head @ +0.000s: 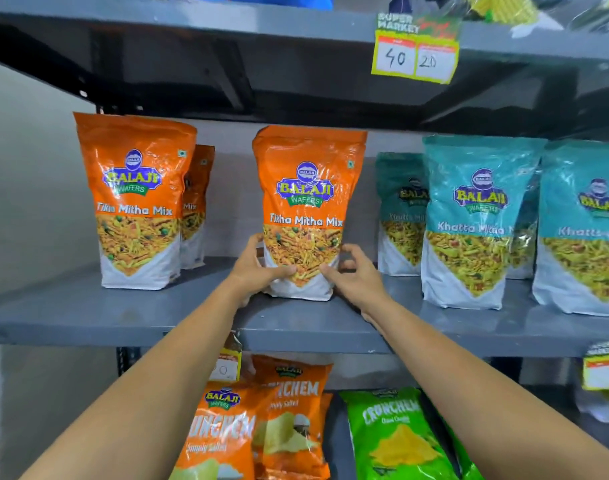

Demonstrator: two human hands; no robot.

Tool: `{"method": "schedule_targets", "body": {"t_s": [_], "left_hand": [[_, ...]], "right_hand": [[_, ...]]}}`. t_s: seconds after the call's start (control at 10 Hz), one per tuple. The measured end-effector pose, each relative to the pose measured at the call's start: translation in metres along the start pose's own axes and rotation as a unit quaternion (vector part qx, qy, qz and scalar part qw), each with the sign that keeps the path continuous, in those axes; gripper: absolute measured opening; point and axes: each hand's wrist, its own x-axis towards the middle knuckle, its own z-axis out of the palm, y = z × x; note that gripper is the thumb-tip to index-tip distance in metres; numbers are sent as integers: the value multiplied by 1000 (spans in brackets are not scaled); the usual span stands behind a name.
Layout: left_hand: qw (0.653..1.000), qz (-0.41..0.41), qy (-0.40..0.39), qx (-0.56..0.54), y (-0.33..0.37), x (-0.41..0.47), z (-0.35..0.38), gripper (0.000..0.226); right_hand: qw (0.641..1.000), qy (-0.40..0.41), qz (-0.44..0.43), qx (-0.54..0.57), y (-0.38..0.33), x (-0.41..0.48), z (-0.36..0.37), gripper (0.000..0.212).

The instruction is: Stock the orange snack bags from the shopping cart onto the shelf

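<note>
Grey metal shelf carries it all. Both hands clasp one orange bag low down, left hand and right hand on either side; it stands upright mid-shelf, near the front edge. Another orange bag stands leftward, teal bags rightward.

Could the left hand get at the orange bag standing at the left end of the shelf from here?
Probably yes. The left hand is on the middle orange bag, and only bare shelf lies between it and the left orange bag. It would have to let go first.
</note>
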Motion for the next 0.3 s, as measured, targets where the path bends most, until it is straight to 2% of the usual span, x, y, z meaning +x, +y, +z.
{"method": "schedule_targets", "body": {"t_s": [0.1, 0.2, 0.3], "left_hand": [[999, 3, 0, 52, 0, -5, -1, 85], [964, 50, 36, 258, 13, -17, -9, 98], [843, 200, 187, 462, 51, -20, -18, 105]], "right_hand": [[1000, -20, -3, -9, 0, -2, -2, 53], [985, -8, -67, -159, -17, -15, -5, 64], [875, 101, -262, -394, -51, -16, -12, 75]]}}
